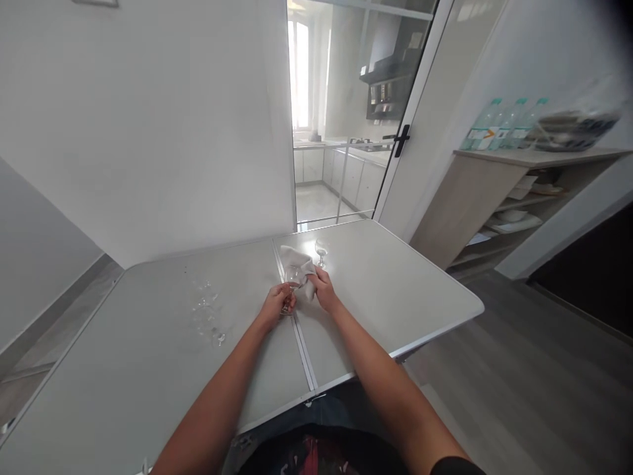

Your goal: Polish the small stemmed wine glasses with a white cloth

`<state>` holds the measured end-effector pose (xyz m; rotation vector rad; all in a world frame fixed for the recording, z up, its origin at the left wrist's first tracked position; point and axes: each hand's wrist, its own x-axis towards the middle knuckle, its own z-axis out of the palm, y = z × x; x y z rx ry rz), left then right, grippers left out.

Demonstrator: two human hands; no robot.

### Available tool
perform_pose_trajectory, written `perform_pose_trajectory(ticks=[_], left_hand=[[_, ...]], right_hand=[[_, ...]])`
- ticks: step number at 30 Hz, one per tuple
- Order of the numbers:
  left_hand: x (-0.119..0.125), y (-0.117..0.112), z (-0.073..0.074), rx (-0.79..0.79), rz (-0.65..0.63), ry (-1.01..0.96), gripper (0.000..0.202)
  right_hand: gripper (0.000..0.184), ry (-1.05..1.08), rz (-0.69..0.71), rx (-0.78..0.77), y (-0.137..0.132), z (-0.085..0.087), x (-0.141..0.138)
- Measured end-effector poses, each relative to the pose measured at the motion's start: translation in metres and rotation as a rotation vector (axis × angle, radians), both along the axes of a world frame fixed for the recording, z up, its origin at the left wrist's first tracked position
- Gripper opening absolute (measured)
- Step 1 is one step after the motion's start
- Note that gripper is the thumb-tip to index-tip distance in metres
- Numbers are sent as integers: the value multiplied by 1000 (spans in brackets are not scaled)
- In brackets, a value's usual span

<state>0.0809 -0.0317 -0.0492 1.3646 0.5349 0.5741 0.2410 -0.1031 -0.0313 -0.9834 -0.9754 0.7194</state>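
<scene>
My left hand (277, 302) is closed round the stem of a clear wine glass (291, 280) over the middle seam of the white folding table (386, 290). My right hand (321, 287) is closed on a white cloth (297, 260) that is pressed against the glass bowl. Another clear wine glass (321, 251) stands upright just beyond the hands on the right table half. Several more clear glasses (208, 313) stand in a group on the left table half.
A white wall rises behind the table, with a glass sliding door (356, 112) into a kitchen. A wooden shelf unit (499, 198) at the right carries water bottles (499, 124) and dishes. Grey wood floor lies to the right.
</scene>
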Motion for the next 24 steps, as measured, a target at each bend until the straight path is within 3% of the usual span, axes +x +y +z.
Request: perform_pose_trajectory(ticks=[2, 4, 8, 11, 14, 17, 20, 24], left_hand=[[-1, 2, 1, 130, 64, 25, 60], [-4, 3, 1, 405, 172, 111, 54], [-13, 2, 2, 966, 299, 401, 50], [-16, 0, 5, 1098, 260, 508, 52], [-15, -2, 11, 1009, 185, 462, 46], [-12, -4, 17, 681, -1, 352, 37], [-13, -4, 25, 357, -140, 265, 41], [-18, -1, 36, 5, -291, 161, 40]], right_hand=[[18, -278, -47, 45, -8, 5, 1], [36, -420, -72, 49, -14, 9, 3], [59, -520, 53, -83, -19, 13, 10], [65, -504, 194, -107, -18, 18, 19], [68, -444, 322, -102, -18, 24, 32], [69, -448, 463, -119, -20, 31, 45], [74, -508, 604, -82, -24, 34, 53], [73, -461, 584, 39, -28, 31, 57]])
